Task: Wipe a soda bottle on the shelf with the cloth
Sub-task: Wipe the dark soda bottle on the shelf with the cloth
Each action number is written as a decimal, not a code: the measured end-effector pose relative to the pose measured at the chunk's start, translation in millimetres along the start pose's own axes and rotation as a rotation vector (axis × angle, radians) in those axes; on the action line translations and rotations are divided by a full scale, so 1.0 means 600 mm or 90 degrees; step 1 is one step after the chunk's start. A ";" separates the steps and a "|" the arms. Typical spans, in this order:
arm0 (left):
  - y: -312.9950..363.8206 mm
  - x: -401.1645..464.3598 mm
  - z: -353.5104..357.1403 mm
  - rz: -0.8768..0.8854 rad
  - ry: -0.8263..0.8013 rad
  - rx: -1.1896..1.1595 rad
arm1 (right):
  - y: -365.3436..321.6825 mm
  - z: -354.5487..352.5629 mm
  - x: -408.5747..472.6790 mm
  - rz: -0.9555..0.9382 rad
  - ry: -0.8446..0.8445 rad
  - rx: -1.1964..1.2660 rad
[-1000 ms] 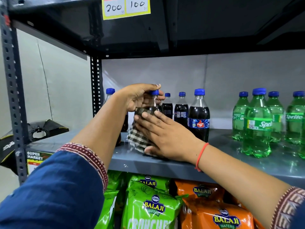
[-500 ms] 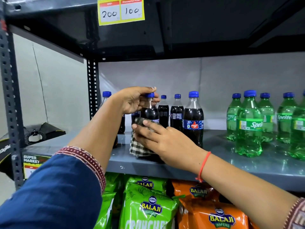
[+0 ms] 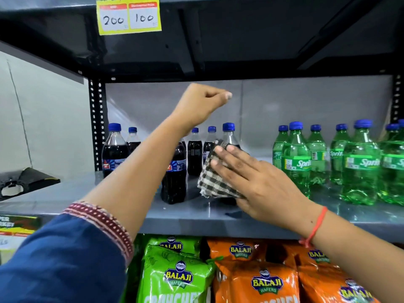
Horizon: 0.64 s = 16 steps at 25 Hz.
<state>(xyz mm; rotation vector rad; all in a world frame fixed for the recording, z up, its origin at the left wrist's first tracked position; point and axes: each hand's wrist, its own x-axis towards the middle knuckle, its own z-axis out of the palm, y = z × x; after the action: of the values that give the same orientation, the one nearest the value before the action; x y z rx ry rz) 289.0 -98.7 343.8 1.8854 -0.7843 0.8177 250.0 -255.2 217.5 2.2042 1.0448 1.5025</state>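
Note:
A row of dark cola bottles with blue caps stands on the grey metal shelf [image 3: 192, 219]. My right hand [image 3: 258, 184] presses a black-and-white checked cloth [image 3: 211, 176] flat against the front of one cola bottle [image 3: 229, 135]; only its neck and cap show above the cloth. Just left of it stands another cola bottle [image 3: 175, 178], partly behind my left forearm. My left hand [image 3: 201, 103] hovers above the bottle caps, fingers curled in, touching nothing.
Green Sprite bottles [image 3: 296, 162] crowd the shelf's right side. More cola bottles [image 3: 114, 149] stand by the perforated upright post [image 3: 96, 123]. The dark upper shelf [image 3: 240, 51] carries a yellow price tag [image 3: 129, 17]. Green and orange wafer bags [image 3: 175, 274] fill the shelf below.
My left hand let go of the bottle cap and rose above the bottles. My right hand carried the cloth from that bottle to the neighbouring one on the right.

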 end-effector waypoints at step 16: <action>-0.048 0.025 0.069 -0.326 -0.218 -0.291 | 0.045 0.067 0.014 -0.067 -0.025 -0.151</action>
<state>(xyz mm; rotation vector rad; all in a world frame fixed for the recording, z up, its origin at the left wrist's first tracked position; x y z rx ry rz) 329.1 -127.5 326.4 1.7051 -0.5829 -0.0108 298.4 -261.4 222.3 1.9775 0.9039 1.4505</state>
